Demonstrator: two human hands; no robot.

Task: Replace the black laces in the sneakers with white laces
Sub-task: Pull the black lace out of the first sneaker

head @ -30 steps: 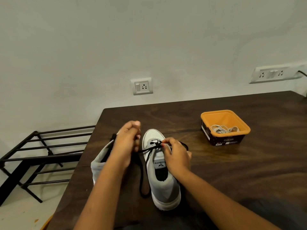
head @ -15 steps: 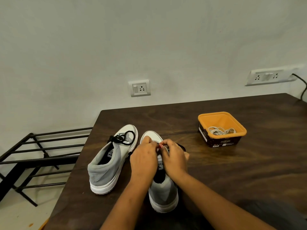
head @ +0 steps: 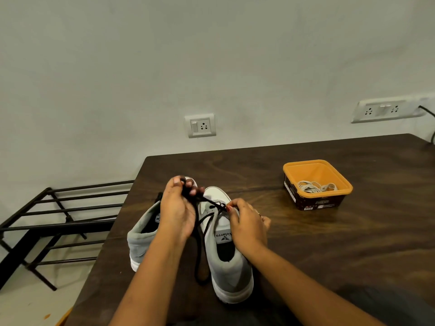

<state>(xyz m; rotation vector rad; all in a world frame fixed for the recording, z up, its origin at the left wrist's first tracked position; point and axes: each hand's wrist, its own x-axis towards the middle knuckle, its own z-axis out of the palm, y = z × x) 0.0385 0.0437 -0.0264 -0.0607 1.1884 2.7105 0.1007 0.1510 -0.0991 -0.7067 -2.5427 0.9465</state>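
Head view, nearest first: the near sneaker stands on the dark table with its heel toward the person, and everything else is placed from it. A slack loop of black lace hangs along its left side down to the tabletop. Above that side the left hand is raised, its fingers curled round the lace and holding it taut from the front eyelets. Over the sneaker's tongue the right hand pinches the lace crossing at those eyelets between thumb and forefinger. Just left of the near sneaker sits the second sneaker, half hidden by the left wrist. Well to the right, beyond the toe, stands an orange tub holding the white laces — untouched, so the job looks early.

Risks, as I judge them: the pull runs sideways and up, and the right hand seems to pin the lace more than the shoe — a tip snagged in an eyelet could drag or tip the near sneaker into its neighbour. A hard tug might fray that tip or whip the freed end off the table edge, which lies close beyond the second sneaker. The hanging loop could also catch under the sole.
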